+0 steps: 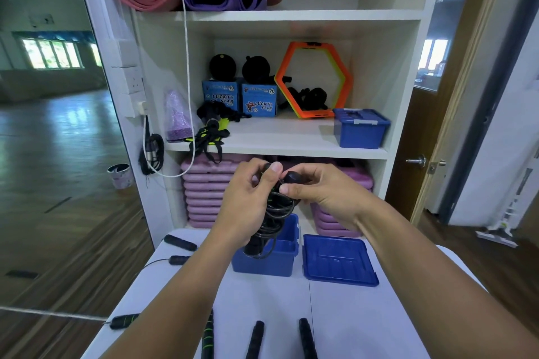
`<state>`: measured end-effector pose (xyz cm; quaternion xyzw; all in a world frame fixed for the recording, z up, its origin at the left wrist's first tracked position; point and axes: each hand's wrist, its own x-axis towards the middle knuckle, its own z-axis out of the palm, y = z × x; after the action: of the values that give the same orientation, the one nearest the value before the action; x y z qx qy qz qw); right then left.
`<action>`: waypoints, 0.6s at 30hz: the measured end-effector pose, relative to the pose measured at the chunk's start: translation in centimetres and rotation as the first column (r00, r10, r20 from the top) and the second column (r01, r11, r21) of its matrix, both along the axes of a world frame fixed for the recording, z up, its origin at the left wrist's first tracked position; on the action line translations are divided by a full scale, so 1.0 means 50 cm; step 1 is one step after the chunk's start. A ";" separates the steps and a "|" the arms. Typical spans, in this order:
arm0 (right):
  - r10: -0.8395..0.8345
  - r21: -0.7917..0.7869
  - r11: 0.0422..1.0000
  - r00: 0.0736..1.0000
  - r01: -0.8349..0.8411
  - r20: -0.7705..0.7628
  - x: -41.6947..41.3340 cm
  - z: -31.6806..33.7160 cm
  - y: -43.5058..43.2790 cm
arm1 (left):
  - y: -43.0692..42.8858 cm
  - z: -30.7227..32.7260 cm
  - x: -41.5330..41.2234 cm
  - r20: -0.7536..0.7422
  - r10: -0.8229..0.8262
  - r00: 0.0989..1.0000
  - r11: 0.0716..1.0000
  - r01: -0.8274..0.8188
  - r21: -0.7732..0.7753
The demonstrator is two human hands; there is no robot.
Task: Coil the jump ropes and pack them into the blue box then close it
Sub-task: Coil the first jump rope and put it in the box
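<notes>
Hanging from both hands, the coiled rope (pixel 277 213) is held just above the open box (pixel 271 259), which stands mid-counter. The rope's lower loops and one handle drop across the box's left part; I cannot tell whether they reach inside. The left grip (pixel 248 201) is curled round the top of the coil. The right grip (pixel 318 192) pinches the rope's other black handle between thumb and fingers, close against the left. The lid (pixel 338 259) lies flat at 3 o'clock, just beside the box. Two loose handles (pixel 180 242) lie at 9 o'clock near the counter (pixel 335 318) edge, and more lie at 6 o'clock along the near edge. At 12 o'clock stands a shelf (pixel 277 140), with a second closed blue box (pixel 360 131) at 1 o'clock.
</notes>
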<state>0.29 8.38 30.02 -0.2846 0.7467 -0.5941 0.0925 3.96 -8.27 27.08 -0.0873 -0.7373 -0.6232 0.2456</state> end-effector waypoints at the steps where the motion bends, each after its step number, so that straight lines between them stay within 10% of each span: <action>1: -0.003 -0.004 1.000 1.000 0.003 -0.002 0.000 0.003 0.000 | 0.001 0.004 -0.001 -0.003 -0.009 1.000 1.000 0.009 -0.005; 18: -0.191 -0.247 0.956 0.974 0.156 -0.122 0.020 0.003 -0.024 | -0.001 0.050 -0.022 0.075 -0.187 0.979 0.929 0.152 0.337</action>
<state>1.30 7.18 30.19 -0.2691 0.6977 -0.6621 -0.0491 2.88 -8.30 29.58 -0.0751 -0.6245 -0.7602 0.1624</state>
